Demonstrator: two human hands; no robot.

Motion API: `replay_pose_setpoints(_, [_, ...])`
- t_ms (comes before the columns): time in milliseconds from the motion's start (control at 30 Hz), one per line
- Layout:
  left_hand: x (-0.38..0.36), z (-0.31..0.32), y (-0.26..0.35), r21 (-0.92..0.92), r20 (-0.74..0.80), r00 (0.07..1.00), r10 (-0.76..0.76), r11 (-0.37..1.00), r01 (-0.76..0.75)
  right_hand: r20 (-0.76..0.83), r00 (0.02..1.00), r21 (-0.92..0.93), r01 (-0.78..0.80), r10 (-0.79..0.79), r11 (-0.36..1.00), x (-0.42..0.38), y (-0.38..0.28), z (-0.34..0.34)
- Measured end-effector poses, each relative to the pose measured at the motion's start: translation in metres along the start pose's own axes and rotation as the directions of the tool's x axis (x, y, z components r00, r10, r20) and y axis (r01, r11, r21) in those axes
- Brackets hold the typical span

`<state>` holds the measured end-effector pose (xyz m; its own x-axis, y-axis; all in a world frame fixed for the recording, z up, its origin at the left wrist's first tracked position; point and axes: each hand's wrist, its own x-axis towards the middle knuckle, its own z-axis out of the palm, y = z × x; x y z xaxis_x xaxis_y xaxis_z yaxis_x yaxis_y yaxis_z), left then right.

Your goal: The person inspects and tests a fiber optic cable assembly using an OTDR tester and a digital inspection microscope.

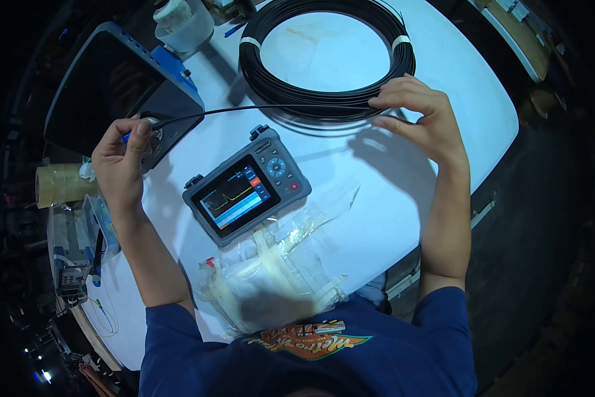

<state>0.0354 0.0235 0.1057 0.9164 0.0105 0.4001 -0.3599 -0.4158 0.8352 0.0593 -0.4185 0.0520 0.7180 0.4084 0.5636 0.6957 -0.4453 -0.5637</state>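
A thin black cable [264, 106] stretches across the table between my two hands. My left hand [120, 149] pinches its left end between thumb and fingers; a small blue piece [126, 137] shows there. At the right, my right hand [420, 114] has its curled fingers at the cable, the thumb held a little apart below. Behind the cable lies a large coil of black cable [246, 63], bound with white ties. A grey handheld test instrument [287, 188] lies below the cable, its lit screen showing a yellow trace with a peak.
A larger device with a dark screen [112, 79] stands at the left back, near a clear container [195, 30] and a blue pen [234, 30]. Tape rolls [62, 185] sit at the left edge. A clear taped plastic package [264, 284] lies before my body on the white table [469, 86].
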Motion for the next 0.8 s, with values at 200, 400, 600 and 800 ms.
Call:
replay_pose_setpoints(200, [-0.022,-0.003,-0.018,0.165,-0.055,0.995,-0.082,0.982,0.09,-0.118,0.992,0.006,-0.039,0.039,0.999,0.001,0.001,0.018])
replay_pose_setpoints(400, [-0.048,-0.001,-0.007,0.38,-0.063,0.994,0.093,0.923,-0.062,-0.178,0.984,-0.074,0.0,-0.013,0.997,0.004,-0.002,0.021])
replay_pose_setpoints(600, [-0.077,-0.007,0.029,0.228,0.082,0.95,-0.302,0.934,0.277,-0.193,0.981,-0.128,-0.024,-0.001,0.992,0.005,-0.003,0.031])
replay_pose_setpoints(800, [-0.098,0.035,0.054,-0.28,0.505,0.838,-0.206,0.879,0.385,-0.266,0.964,-0.109,-0.042,0.012,0.993,0.003,0.002,0.041])
